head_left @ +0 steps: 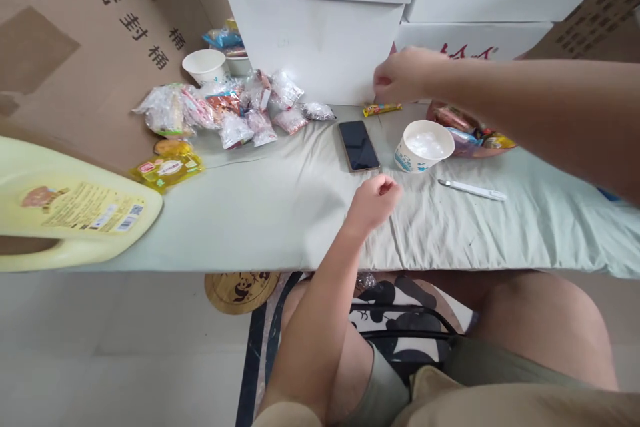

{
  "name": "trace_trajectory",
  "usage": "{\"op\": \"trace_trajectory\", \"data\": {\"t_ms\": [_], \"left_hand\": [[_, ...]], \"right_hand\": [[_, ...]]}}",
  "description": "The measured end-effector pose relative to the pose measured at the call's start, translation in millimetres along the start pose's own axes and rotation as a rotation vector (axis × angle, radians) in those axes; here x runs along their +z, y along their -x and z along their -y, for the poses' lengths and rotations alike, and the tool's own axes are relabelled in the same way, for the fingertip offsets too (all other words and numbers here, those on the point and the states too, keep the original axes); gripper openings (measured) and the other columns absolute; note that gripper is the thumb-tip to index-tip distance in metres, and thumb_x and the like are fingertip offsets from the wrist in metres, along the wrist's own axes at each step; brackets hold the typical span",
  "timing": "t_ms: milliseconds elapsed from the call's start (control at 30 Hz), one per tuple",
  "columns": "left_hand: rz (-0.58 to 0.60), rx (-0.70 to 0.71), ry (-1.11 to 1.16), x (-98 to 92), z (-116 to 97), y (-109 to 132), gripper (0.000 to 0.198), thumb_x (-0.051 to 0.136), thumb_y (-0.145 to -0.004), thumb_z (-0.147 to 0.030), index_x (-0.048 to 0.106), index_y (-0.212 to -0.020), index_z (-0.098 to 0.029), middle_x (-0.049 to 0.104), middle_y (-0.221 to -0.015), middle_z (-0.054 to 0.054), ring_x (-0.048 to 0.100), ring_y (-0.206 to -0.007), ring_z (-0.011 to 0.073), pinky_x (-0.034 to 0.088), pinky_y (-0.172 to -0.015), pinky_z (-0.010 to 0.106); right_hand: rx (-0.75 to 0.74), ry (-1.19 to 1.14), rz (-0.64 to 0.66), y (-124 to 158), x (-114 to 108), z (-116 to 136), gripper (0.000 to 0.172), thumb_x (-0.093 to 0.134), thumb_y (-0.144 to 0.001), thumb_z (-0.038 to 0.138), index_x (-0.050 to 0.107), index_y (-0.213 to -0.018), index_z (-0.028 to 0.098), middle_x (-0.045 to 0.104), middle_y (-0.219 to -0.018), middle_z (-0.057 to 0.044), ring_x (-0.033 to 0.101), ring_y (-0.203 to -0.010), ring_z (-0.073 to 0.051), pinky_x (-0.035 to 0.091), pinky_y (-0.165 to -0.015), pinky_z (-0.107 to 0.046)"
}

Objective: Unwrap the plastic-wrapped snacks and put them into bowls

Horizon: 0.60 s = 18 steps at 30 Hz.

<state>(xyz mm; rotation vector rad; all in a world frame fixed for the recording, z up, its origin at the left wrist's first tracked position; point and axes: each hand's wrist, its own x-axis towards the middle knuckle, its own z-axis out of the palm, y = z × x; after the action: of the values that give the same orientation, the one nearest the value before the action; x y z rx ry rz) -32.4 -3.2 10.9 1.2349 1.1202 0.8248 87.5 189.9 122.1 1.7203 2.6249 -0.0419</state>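
Observation:
My left hand (376,203) is closed in a loose fist above the cloth, just in front of a dark phone (359,145), with nothing showing in it. Stretched across to the back, my right hand (407,73) has its fingers curled; whatever they hold, if anything, is hidden. Just below it lies a thin yellow snack stick (383,109). A white paper cup (424,147) stands right of the phone, with crumpled clear plastic in it. In front of the cup rests a white-handled craft knife (473,190). My right forearm partly covers a pile of wrapped snacks (463,130).
Several clear bags of snacks (235,113) are heaped at the back left, beside another paper cup (205,67). A yellow-green packet (170,167) and a large pale-yellow jug (85,207) are further left. White boxes (320,47) and a cardboard box (85,47) wall off the back.

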Motion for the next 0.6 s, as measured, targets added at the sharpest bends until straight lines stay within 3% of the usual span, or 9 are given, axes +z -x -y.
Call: {"op": "trace_trajectory", "data": {"t_ms": [67,167,233,333,400,467,533,600], "left_hand": [[-0.001,0.006,-0.053,1.5,1.5,-2.9,0.014,0.055,-0.084,-0.030,0.054,-0.073,-0.022,0.057,-0.071,-0.002,0.051,-0.069,0.0136,0.037,-0.066,0.029],[-0.001,0.000,-0.124,1.4,0.1,-4.6,0.014,0.056,-0.085,-0.031,0.054,-0.074,-0.022,0.061,-0.076,-0.001,0.054,-0.073,0.0151,0.039,-0.069,0.030],[0.004,-0.002,-0.147,0.0,-1.8,-3.2,0.014,0.057,-0.086,-0.032,0.055,-0.077,-0.022,0.064,-0.080,0.001,0.056,-0.078,0.0165,0.040,-0.072,0.031],[0.022,0.001,-0.146,-2.9,-3.9,0.8,0.014,0.058,-0.086,-0.032,0.053,-0.076,-0.023,0.066,-0.081,0.001,0.058,-0.077,0.0174,0.040,-0.071,0.031],[0.036,-0.007,-0.144,-4.1,-3.7,2.0,0.016,0.058,-0.085,-0.031,0.051,-0.074,-0.023,0.064,-0.078,0.001,0.056,-0.074,0.0173,0.039,-0.068,0.031],[0.034,-0.011,-0.149,-4.4,-1.9,0.8,0.016,0.059,-0.085,-0.029,0.051,-0.072,-0.023,0.064,-0.076,0.001,0.055,-0.073,0.0172,0.039,-0.068,0.031],[0.003,0.007,-0.142,-4.1,0.9,-3.0,0.015,0.060,-0.085,-0.026,0.053,-0.072,-0.023,0.063,-0.075,0.000,0.056,-0.073,0.0171,0.041,-0.070,0.031],[-0.066,0.032,-0.105,-4.2,3.1,-8.0,0.015,0.061,-0.086,-0.025,0.055,-0.072,-0.022,0.061,-0.072,0.000,0.055,-0.072,0.0163,0.042,-0.072,0.031]], "right_hand": [[-0.020,0.001,0.038,-8.7,15.4,34.6,0.020,0.066,-0.086,0.026,0.075,-0.100,0.016,0.072,-0.104,-0.015,0.067,-0.103,-0.034,0.054,-0.088,-0.051],[-0.022,-0.029,0.098,-31.8,53.2,71.9,0.053,0.068,-0.083,0.021,0.063,-0.136,0.024,0.066,-0.132,-0.012,0.063,-0.118,-0.034,0.053,-0.097,-0.048],[0.006,-0.057,0.086,-51.4,79.1,81.4,0.071,0.068,-0.083,0.020,0.049,-0.150,0.023,0.056,-0.147,-0.015,0.059,-0.127,-0.036,0.052,-0.101,-0.051],[0.035,-0.107,0.067,-77.8,107.2,78.8,0.077,0.070,-0.082,0.023,0.043,-0.154,0.019,0.052,-0.150,-0.019,0.057,-0.129,-0.038,0.050,-0.102,-0.053],[0.045,-0.141,0.087,-89.1,113.7,74.1,0.070,0.069,-0.083,0.026,0.048,-0.150,0.019,0.058,-0.143,-0.018,0.059,-0.126,-0.037,0.051,-0.101,-0.053],[0.098,-0.169,0.088,-92.1,107.8,71.7,0.049,0.065,-0.088,0.028,0.060,-0.135,0.019,0.065,-0.131,-0.016,0.062,-0.120,-0.036,0.051,-0.098,-0.054],[0.152,-0.227,0.013,-83.1,91.1,71.2,0.025,0.059,-0.092,0.029,0.067,-0.113,0.019,0.068,-0.115,-0.015,0.065,-0.111,-0.034,0.051,-0.096,-0.052],[0.163,-0.299,-0.095,-57.7,69.8,68.5,0.017,0.052,-0.095,0.028,0.065,-0.099,0.019,0.067,-0.100,-0.012,0.066,-0.102,-0.030,0.051,-0.092,-0.048]]}}
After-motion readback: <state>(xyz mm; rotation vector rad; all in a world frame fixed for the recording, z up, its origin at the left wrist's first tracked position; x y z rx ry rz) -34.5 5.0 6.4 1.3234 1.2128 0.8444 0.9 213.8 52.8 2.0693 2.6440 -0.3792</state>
